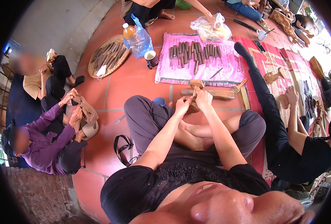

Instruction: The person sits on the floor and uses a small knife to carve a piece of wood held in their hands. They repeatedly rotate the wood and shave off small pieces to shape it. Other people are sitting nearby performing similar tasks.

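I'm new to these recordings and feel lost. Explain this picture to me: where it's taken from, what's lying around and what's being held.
There is no machine here, only a person's bare hands. The one picture comes from a wide fisheye camera on that person's head, looking down, so straight edges bend. The left hand and right hand hold a brown wooden piece, partly hidden by the fingers. Beside it on the tiled floor lies a wooden bar with a brush. Beyond, a pink sheet carries brown-handled tools.
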The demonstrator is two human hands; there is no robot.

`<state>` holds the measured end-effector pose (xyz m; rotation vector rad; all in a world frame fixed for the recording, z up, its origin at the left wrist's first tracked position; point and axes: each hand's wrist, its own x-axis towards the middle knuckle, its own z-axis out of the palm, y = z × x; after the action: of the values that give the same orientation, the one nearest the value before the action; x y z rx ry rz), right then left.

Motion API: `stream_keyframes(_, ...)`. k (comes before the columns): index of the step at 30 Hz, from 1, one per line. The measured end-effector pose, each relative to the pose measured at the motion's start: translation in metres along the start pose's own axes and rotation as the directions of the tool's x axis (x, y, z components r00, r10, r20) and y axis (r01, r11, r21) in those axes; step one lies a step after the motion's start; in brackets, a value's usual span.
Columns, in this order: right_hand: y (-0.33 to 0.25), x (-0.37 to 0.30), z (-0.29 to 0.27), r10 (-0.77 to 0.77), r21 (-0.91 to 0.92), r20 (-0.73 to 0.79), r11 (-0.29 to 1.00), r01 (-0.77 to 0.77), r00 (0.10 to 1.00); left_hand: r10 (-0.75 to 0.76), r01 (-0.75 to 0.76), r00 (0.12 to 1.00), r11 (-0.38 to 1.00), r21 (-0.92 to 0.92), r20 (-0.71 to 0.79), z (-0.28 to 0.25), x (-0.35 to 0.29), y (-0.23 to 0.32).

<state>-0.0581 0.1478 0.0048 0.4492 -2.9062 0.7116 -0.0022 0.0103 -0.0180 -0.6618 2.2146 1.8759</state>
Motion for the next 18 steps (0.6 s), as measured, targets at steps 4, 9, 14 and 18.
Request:
stream_keyframes(4, -0.026, -0.045, -0.013, 0.029, -0.011, 0.098, 1.0, -0.028, 0.995, 0.051, -0.053, 0.997, 0.998, -0.034, -0.049, -0.003, 0.001, -0.016)
stream_keyframes(9, -0.026, -0.021, -0.017, 0.038, -0.02, 0.08, 0.999, -0.036, 0.996, 0.053, -0.062, 0.994, 0.994, -0.091, -0.099, 0.0, -0.007, -0.001)
stream_keyframes(14, -0.012, -0.001, -0.01, 0.061, -0.034, 0.105, 0.998, -0.058, 0.993, -0.043, 0.037, 0.998, 0.994, -0.105, -0.048, 0.0, -0.013, 0.015)
stream_keyframes(18, -0.031, -0.049, -0.011, 0.01, 0.029, -0.02, 1.0, -0.01, 1.0, 0.112, -0.125, 0.987, 0.985, -0.117, -0.115, -0.003, -0.005, -0.009)
